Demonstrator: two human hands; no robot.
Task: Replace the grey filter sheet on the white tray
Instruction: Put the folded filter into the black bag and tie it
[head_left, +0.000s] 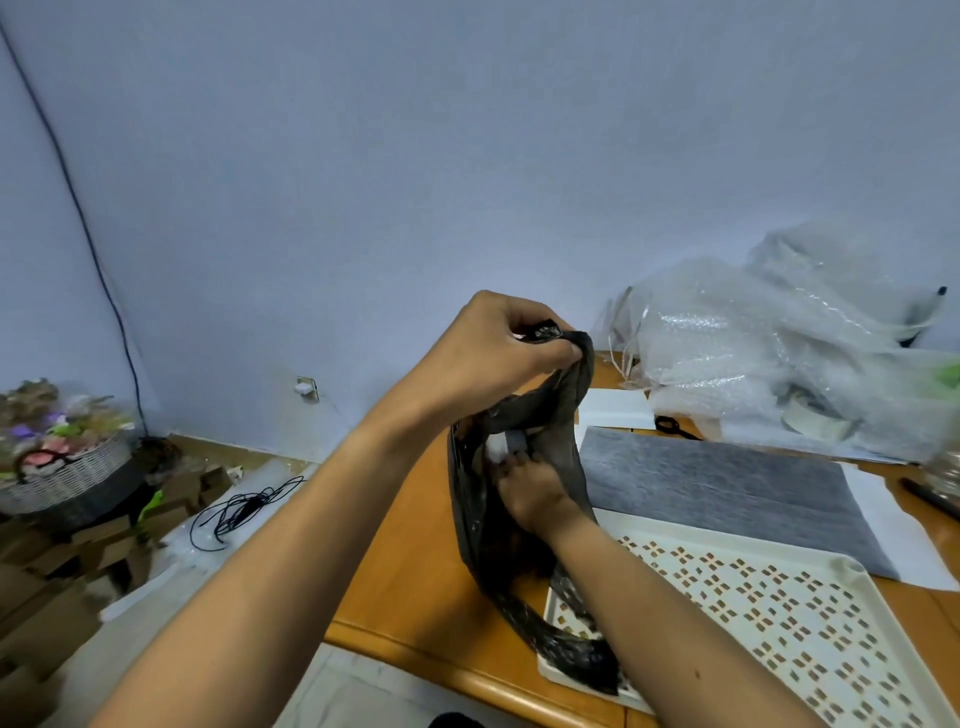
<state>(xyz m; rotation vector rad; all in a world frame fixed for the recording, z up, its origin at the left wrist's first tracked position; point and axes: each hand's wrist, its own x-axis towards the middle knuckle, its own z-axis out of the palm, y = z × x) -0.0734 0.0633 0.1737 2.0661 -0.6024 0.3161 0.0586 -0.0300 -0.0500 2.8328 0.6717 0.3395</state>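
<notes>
My left hand grips the bunched top of a dark plastic bag and holds it up above the table. My right hand reaches into the bag's mouth, where its fingers touch something pale and grey; what it is I cannot tell. The bag's lower end trails over the near left corner of the white perforated tray, which lies bare on the wooden table. A grey filter sheet lies flat behind the tray on white paper.
Bubble wrap is piled at the back right, with black scissors and a tape roll beside it. A black pen lies at the right edge. On the floor to the left are a basket, cardboard boxes and a black cable.
</notes>
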